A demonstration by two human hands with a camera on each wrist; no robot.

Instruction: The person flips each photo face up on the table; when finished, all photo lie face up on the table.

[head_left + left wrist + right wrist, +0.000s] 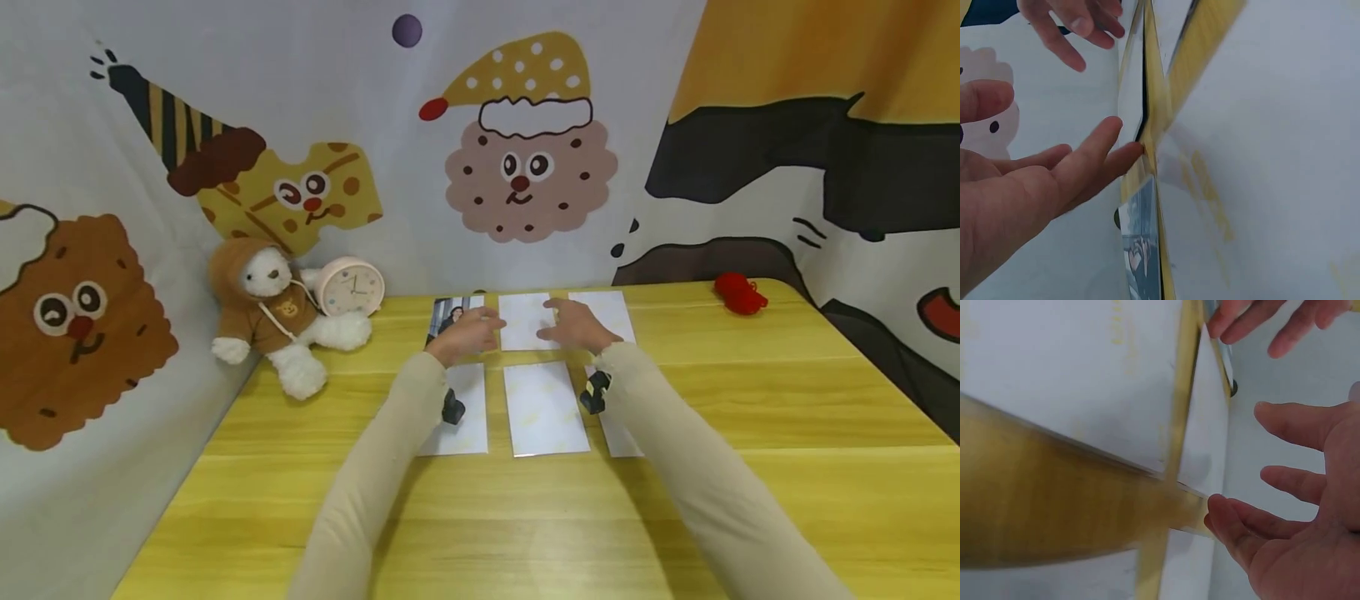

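Flat white cards lie in two rows on the table. The back-left card bears a photo of a person, partly covered by my left hand. Between my hands is the blank back-middle card. My right hand hovers by that card and the back-right card. In the wrist views the fingers of both hands are spread or loosely bent, holding nothing. The front row has a left card, a middle card and a right card, partly hidden by my forearms.
A white teddy bear in a brown hoodie sits at the back left beside a pale round clock. A small red object lies at the back right. A cartoon-printed cloth hangs behind the wooden table.
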